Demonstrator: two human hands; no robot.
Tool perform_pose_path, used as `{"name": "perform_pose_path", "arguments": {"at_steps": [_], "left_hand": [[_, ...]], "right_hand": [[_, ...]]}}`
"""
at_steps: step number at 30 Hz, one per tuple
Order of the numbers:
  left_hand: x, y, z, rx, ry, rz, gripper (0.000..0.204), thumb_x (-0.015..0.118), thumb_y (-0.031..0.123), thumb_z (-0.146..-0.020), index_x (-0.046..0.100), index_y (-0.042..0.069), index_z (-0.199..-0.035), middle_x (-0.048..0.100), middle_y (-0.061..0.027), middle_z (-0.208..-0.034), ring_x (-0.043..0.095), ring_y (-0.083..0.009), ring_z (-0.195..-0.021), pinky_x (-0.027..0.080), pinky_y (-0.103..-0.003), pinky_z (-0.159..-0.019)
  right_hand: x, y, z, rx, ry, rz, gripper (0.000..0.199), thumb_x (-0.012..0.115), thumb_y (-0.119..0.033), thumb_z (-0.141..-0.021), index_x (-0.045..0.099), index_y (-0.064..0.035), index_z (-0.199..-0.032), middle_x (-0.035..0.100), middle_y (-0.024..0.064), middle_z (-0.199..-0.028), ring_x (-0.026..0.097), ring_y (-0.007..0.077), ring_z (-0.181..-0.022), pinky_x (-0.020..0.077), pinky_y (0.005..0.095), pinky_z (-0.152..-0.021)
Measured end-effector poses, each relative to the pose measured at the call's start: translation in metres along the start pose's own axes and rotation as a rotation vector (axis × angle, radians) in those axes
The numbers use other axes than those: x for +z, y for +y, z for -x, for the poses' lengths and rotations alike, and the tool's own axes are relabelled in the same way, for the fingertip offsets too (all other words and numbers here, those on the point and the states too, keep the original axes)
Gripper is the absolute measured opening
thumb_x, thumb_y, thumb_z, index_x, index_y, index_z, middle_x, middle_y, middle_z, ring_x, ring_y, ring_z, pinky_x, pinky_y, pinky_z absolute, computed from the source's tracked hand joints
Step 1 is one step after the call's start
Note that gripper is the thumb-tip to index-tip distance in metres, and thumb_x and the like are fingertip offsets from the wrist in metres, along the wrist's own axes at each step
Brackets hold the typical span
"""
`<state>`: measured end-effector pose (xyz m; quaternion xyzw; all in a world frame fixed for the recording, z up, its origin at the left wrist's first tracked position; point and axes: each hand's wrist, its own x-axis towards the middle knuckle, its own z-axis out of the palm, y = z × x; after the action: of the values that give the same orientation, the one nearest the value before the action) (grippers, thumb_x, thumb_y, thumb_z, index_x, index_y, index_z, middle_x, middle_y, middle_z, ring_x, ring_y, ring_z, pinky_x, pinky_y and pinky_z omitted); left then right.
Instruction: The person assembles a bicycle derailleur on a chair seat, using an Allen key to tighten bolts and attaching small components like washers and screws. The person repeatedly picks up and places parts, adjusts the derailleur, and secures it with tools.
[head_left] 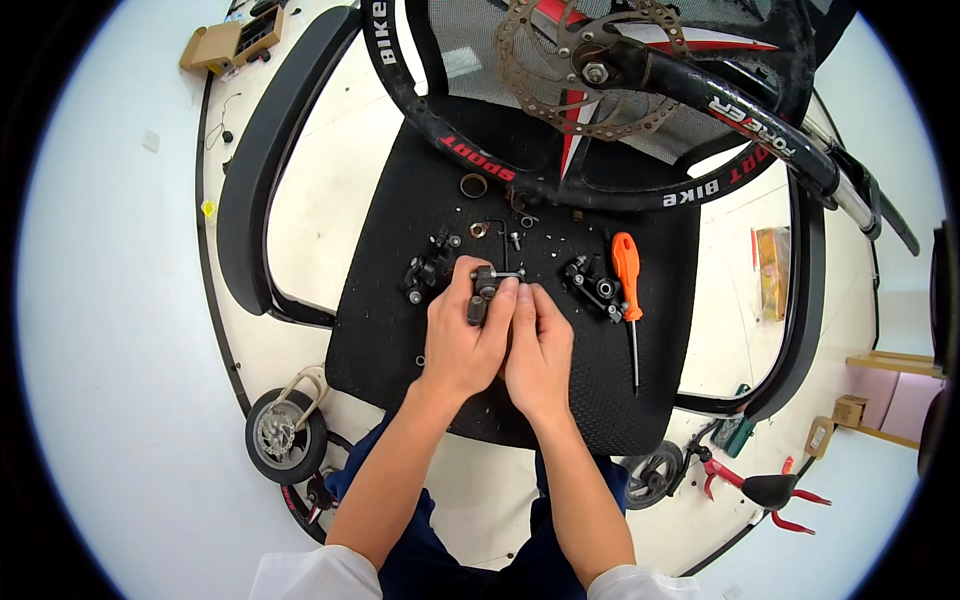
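Both hands meet over the middle of the black chair seat [620, 400]. My left hand [462, 340] is closed around a small black metal bike part [487, 283] with a silver bolt across its top. The fingers of my right hand [540, 350] are pinched at that part's right end; fingertips hide some of it. A black disc brake caliper [430, 270] lies left of my left hand. Right of my hands lies another black caliper [592, 285], beside an orange-handled screwdriver [627, 280]. Just beyond my fingers are a hex key [503, 235], a bolt [516, 240] and a brass-coloured nut [480, 230].
A bike wheel [470, 157] with a rusty brake disc [530, 95] and black fork [730, 110] rests across the seat's far side. A metal ring [473, 186] lies near it. Armrests [250, 190] flank the seat. A small wheel [285, 437] stands on the floor, left.
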<state>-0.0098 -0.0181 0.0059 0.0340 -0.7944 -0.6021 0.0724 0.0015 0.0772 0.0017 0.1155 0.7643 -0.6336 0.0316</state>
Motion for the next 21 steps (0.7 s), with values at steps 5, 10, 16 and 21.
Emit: {"name": "perform_pose_path", "arguments": {"at_steps": [5, 10, 16, 21], "left_hand": [[0.0, 0.0, 0.003, -0.108, -0.152, 0.189, 0.022, 0.054, 0.022, -0.098, 0.049, 0.001, -0.103, 0.052, -0.0059, -0.068, 0.049, -0.0102, -0.061, 0.04, -0.026, -0.056], [0.0, -0.007, 0.006, 0.003, -0.137, 0.253, 0.024, 0.05, 0.027, -0.1, 0.049, 0.004, -0.106, 0.052, -0.004, -0.071, 0.048, -0.0088, -0.057, 0.039, -0.024, -0.051], [-0.025, -0.01, -0.003, -0.329, -0.051, 0.684, 0.033, 0.04, 0.041, -0.104, 0.048, 0.009, -0.105, 0.054, -0.0046, -0.075, 0.052, -0.0104, -0.056, 0.039, -0.024, -0.045], [-0.029, -0.006, -0.007, -0.669, -0.238, 1.052, 0.04, 0.035, 0.045, -0.097, 0.049, 0.009, -0.109, 0.053, -0.0103, -0.079, 0.054, -0.0214, -0.066, 0.04, -0.034, -0.056]], "right_hand": [[-0.02, -0.011, -0.008, -0.227, 0.006, 0.115, 0.015, 0.056, -0.011, -0.095, 0.055, 0.0003, -0.086, 0.056, 0.0153, -0.061, 0.058, 0.0257, -0.051, 0.043, 0.0339, -0.05], [-0.023, -0.007, -0.004, -0.276, 0.024, 0.104, 0.018, 0.053, -0.014, -0.098, 0.054, 0.0005, -0.088, 0.055, 0.0133, -0.061, 0.056, 0.0198, -0.051, 0.0428, 0.0331, -0.049], [-0.037, -0.007, -0.01, 0.017, 0.048, -0.266, 0.032, 0.048, -0.027, -0.103, 0.048, -0.0055, -0.079, 0.046, -0.0026, -0.055, 0.044, 0.0034, -0.045, 0.0352, 0.0208, -0.04], [-0.039, -0.004, -0.021, 0.132, 0.014, -0.116, 0.031, 0.05, -0.026, -0.102, 0.051, -0.0029, -0.081, 0.048, -0.0006, -0.056, 0.044, 0.0055, -0.046, 0.0364, 0.0233, -0.044]]}}
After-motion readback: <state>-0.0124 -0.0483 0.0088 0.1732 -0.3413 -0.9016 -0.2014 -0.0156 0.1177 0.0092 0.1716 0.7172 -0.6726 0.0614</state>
